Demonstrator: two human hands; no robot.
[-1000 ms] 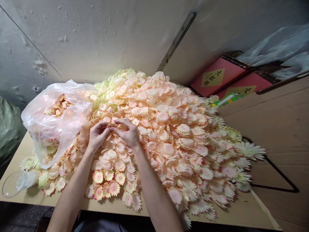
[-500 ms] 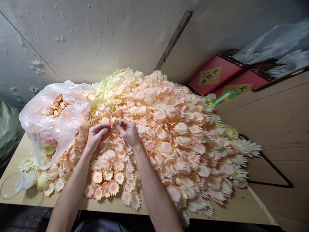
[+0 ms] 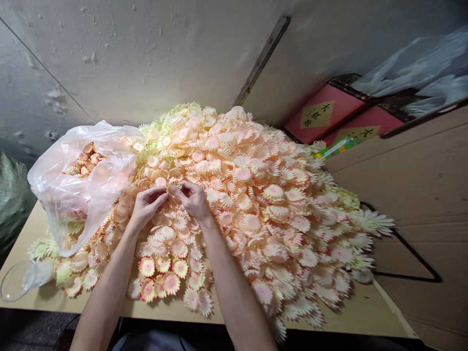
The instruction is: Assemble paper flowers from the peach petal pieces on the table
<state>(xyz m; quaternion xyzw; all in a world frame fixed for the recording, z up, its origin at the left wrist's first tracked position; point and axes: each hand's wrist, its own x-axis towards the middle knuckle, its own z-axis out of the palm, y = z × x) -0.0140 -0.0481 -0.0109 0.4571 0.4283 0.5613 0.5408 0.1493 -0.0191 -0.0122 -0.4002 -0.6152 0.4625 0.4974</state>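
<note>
Between my fingertips is a small pale artificial flower piece [image 3: 173,188] with a notched edge. My left hand [image 3: 146,204] pinches it from the left, thumb and forefinger closed. From the other side my right hand [image 3: 193,199] grips it with thumb and fingers. Both hands hover over a large heap of pink and cream artificial flower pieces [image 3: 252,195] spread across the table. Just below my hands, several flower pieces with redder edges [image 3: 161,279] lie face up in a small group.
A translucent plastic bag [image 3: 106,195] of redder flower pieces stands left on the wooden table [image 3: 365,312]. A clear plastic cup [image 3: 22,282] lies at the left front edge. Red boxes [image 3: 329,105] and a cardboard panel [image 3: 413,195] stand right; a wall [image 3: 146,58] rises behind.
My fingers have shifted slightly on the flower piece, and more of its notched face shows. My left thumb has come closer to it. The heap and bag are unchanged.
</note>
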